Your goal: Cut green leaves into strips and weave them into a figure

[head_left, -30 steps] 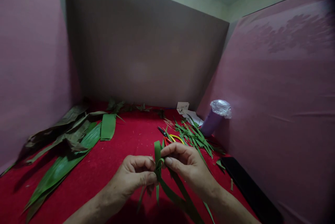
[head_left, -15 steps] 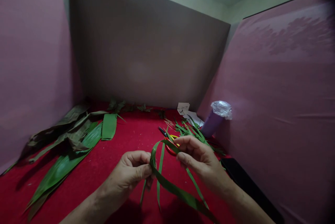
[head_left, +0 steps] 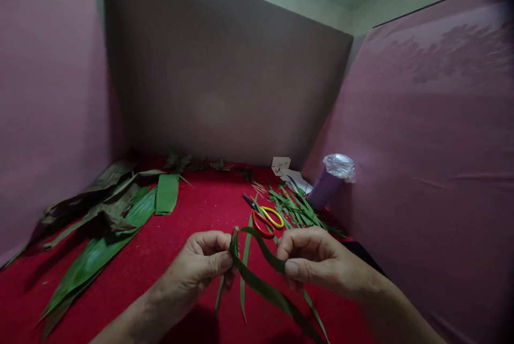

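Head view. The left hand (head_left: 206,258) is pinching a green leaf strip (head_left: 263,290) beside a small loop, left of the scissors (head_left: 257,211) and nearer the wearer. The right hand (head_left: 321,261) is pinching a curved length between thumb and fingers, right of the scissors and also nearer the wearer. The strip is hanging between the hands above the red counter (head_left: 209,199). Risk, as judged: hard pulling by the right hand could be splitting the strip, or opening the loop if the left pinch is slackening. Alignment: one length is curving down rightward to the right hand; the lower length's long axis is running diagonally, pointing away from the scissors, wearer-ward and right. Whether both are forming one piece, I cannot tell.
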Motion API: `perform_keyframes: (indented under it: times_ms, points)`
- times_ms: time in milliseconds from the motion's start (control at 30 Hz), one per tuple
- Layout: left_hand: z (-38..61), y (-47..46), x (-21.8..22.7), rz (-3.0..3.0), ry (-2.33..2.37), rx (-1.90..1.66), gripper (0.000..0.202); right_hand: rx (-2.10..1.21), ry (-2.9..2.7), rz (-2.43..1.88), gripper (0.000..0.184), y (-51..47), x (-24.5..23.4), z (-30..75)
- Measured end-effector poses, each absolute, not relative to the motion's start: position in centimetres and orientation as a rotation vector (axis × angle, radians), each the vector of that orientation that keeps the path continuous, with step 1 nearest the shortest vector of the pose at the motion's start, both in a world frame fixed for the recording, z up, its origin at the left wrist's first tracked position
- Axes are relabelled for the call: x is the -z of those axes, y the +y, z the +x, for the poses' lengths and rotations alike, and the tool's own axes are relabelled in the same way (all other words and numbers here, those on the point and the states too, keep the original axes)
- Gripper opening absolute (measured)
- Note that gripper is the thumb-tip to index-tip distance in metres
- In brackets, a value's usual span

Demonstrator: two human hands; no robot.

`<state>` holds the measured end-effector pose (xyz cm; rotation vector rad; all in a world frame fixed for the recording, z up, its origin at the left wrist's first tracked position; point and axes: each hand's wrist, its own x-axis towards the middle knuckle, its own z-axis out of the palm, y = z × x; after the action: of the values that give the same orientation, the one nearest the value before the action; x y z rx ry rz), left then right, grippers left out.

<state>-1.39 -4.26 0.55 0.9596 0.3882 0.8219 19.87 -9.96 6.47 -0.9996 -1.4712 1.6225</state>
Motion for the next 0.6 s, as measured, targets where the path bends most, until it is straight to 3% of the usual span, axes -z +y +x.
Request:
perform_keyframes:
  times_ms: [200, 600]
  points:
    - [-1.4, -4.3, -0.4, 0.966, 0.361, -0.794, 0.014, -1.571, -1.41, -0.906, 0.023, -9.4, -5.1, 18.0]
    - [-1.3, -4.2, 0.6, 1.022, 0.354, -0.748, 0.012, -1.091, -1.485, -1.081, 0.011, -8.8, -3.2, 15.1]
